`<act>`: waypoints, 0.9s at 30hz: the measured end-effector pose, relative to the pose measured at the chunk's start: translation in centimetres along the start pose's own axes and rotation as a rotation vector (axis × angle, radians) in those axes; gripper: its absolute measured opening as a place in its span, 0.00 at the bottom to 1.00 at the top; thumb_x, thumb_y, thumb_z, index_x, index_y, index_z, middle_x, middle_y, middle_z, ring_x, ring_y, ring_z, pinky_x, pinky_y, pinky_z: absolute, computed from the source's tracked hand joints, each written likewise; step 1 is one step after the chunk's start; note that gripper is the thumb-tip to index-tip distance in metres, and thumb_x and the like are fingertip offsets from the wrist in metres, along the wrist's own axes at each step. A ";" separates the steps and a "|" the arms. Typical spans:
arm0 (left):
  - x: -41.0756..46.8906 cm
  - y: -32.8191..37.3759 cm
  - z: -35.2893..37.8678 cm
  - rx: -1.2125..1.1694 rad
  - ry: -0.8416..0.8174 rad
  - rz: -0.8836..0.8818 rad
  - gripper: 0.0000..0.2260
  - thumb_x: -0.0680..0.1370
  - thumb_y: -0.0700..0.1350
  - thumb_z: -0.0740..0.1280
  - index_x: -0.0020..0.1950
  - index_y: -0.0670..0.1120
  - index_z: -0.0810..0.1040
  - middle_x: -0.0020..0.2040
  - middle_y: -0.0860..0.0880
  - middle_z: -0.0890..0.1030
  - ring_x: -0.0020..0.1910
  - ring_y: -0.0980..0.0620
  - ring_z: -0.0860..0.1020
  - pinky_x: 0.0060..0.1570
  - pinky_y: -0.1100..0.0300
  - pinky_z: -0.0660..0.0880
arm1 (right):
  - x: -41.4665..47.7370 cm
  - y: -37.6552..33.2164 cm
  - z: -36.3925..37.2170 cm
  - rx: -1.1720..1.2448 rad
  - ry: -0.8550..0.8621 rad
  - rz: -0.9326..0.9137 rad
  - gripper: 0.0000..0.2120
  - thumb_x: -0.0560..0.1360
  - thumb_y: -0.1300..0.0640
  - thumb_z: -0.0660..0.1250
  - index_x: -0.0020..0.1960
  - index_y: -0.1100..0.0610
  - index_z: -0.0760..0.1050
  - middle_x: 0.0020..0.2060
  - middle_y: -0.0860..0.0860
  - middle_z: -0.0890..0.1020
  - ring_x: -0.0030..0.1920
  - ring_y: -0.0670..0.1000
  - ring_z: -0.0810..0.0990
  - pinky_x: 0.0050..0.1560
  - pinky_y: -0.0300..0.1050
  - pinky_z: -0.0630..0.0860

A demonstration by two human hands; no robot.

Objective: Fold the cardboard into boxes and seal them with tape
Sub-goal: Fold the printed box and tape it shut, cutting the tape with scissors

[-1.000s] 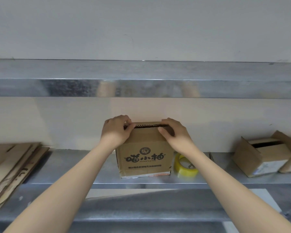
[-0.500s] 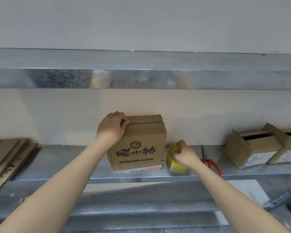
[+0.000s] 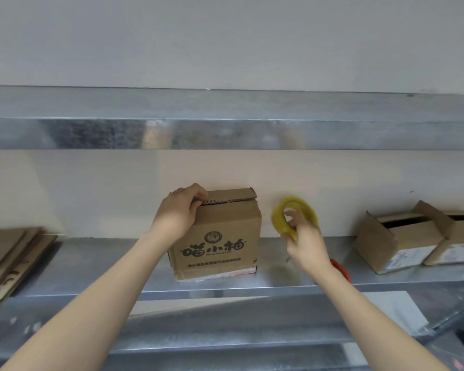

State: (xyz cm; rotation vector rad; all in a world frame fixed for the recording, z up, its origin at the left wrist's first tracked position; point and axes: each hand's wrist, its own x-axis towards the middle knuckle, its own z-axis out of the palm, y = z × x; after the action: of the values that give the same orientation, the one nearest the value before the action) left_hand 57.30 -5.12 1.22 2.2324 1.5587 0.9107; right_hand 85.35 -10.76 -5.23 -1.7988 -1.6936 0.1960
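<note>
A brown cardboard box (image 3: 220, 242) with black printed characters stands upright on the metal shelf (image 3: 91, 266), its top flaps folded down. My left hand (image 3: 178, 212) grips the box's top left corner, fingers curled over the flaps. To the right of the box, my right hand (image 3: 304, 236) holds a yellow roll of tape (image 3: 294, 218) lifted off the shelf, fingers through its hole. The roll is blurred.
Flat cardboard sheets (image 3: 8, 258) lie stacked at the left of the shelf. Two folded boxes (image 3: 402, 236) sit at the right. Red-handled scissors (image 3: 339, 269) lie behind my right wrist. A second metal shelf (image 3: 225, 132) runs overhead.
My right hand left the box top, took hold of the tape roll on the shelf and raised it to box-top height. My left hand stayed on the box's top left corner.
</note>
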 end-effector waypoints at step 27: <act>-0.2 0.5 -1.2 -0.222 -0.191 0.035 0.32 0.65 0.68 0.71 0.64 0.66 0.60 0.58 0.60 0.75 0.57 0.56 0.75 0.53 0.55 0.73 | 3.9 -12.0 -3.1 0.150 -0.196 -0.373 0.16 0.71 0.43 0.73 0.57 0.38 0.76 0.49 0.30 0.73 0.55 0.29 0.65 0.66 0.40 0.53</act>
State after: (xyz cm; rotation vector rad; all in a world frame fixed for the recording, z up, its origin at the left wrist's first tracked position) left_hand 56.89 -5.63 2.31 2.1256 1.2734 0.8094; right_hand 77.50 -8.77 4.91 -1.3626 -2.0587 0.3351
